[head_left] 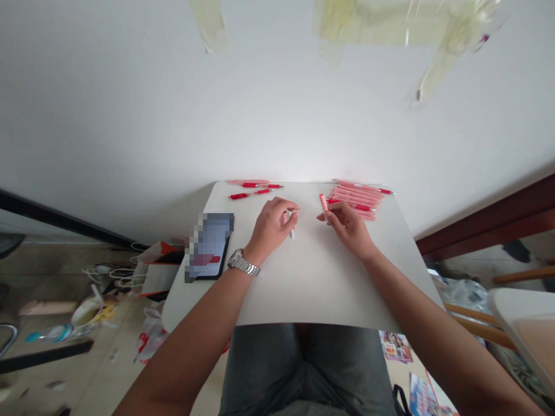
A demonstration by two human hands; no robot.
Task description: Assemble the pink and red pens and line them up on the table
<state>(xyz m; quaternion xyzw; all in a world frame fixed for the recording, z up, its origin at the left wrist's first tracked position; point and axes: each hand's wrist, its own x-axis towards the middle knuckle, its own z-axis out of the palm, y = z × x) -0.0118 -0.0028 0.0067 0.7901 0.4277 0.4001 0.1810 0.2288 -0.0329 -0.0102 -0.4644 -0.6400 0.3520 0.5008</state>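
Note:
My left hand, wearing a metal watch, is closed over the middle of the white table. Its thumb and fingers grip a slim pen part, and a white end shows below the thumb. Much of that part is hidden by the fingers. My right hand pinches a short pink pen part, tilted with its end up. A gap of bare tabletop separates the two hands. Just beyond my right hand lies a pile of pink pens, some with red sections.
Several red and pink pens lie at the table's back left. A phone rests near the left edge of the table. Behind stands a white wall with yellowed tape. Bags and a plastic bottle litter the floor at left.

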